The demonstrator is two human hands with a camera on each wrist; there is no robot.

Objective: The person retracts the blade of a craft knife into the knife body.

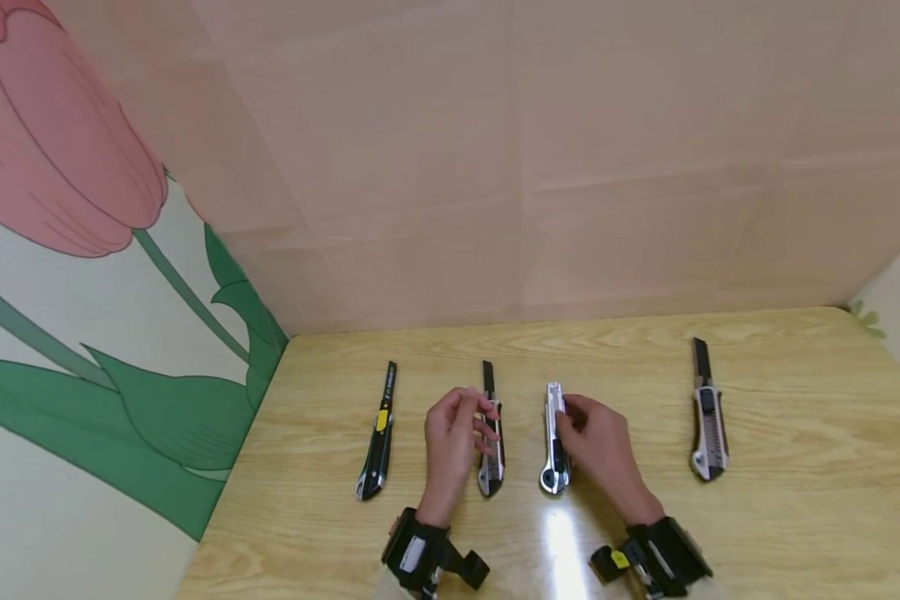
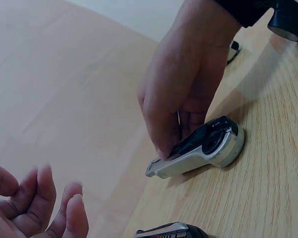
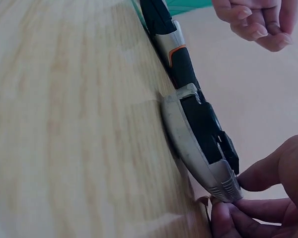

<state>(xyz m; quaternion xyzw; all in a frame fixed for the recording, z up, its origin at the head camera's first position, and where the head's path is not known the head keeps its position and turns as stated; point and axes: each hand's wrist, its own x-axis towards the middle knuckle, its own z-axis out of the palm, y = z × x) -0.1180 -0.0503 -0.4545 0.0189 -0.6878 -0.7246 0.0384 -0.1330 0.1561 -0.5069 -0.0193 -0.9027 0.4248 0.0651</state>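
Observation:
A silver and black utility knife (image 1: 553, 442) lies on the wooden table, pinched near its front end between the thumb and fingers of my right hand (image 1: 603, 446). The left wrist view also shows this utility knife (image 2: 201, 148) with the hand over it. My left hand (image 1: 453, 433) is raised beside and partly in front of a grey utility knife (image 1: 492, 475) with a dark blade. Its fingers are loosely bent, with nothing between them. In the right wrist view, the left-hand fingers (image 3: 260, 22) hang apart from the knives.
At the left lies a black utility knife (image 1: 378, 446) with a yellow slider. Another grey utility knife (image 1: 709, 425) lies well to the right, blade end toward the back. A pinkish sheet (image 1: 525, 167) rises behind the table (image 1: 810, 433); a tulip-painted wall (image 1: 172, 417) borders its left side.

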